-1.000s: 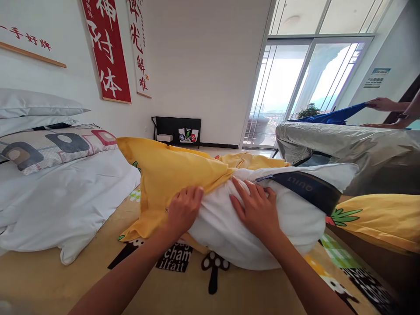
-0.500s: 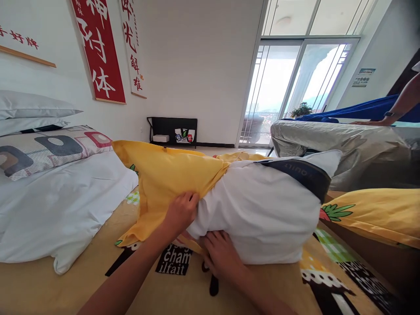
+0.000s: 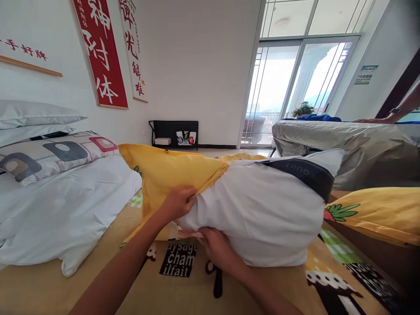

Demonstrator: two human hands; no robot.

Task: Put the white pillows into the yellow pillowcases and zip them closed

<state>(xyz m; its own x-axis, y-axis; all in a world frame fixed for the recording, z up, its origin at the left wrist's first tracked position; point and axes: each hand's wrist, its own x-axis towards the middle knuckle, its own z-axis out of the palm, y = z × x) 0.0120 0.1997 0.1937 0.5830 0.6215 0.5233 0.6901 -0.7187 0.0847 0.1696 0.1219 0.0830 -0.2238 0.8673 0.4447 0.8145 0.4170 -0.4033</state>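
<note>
A white pillow point(image 3: 262, 210) with a dark band lies in front of me, its left part inside a yellow pillowcase point(image 3: 183, 168). My left hand point(image 3: 180, 201) is closed on the pillowcase's opening edge, where yellow cloth meets white. Lower down, my right hand point(image 3: 216, 245) grips the pillowcase's bottom edge, beside a strip of pink print; its fingertips are partly hidden against the pillow's underside. The pillow's right half is uncovered.
Beneath lies a patterned tan cloth point(image 3: 157, 288). White bedding point(image 3: 82, 201) and a patterned pillow point(image 3: 65, 151) are at left. Another yellow item point(image 3: 383, 210) rests at right. Behind it stands a table with a silvery cover point(image 3: 328, 135), where another person's arm point(image 3: 400, 107) reaches in.
My right hand's fingers have gone from lying on the white pillow to curling at its lower edge. My left hand stays on the pillowcase edge. The other person's blue cloth has dropped lower.
</note>
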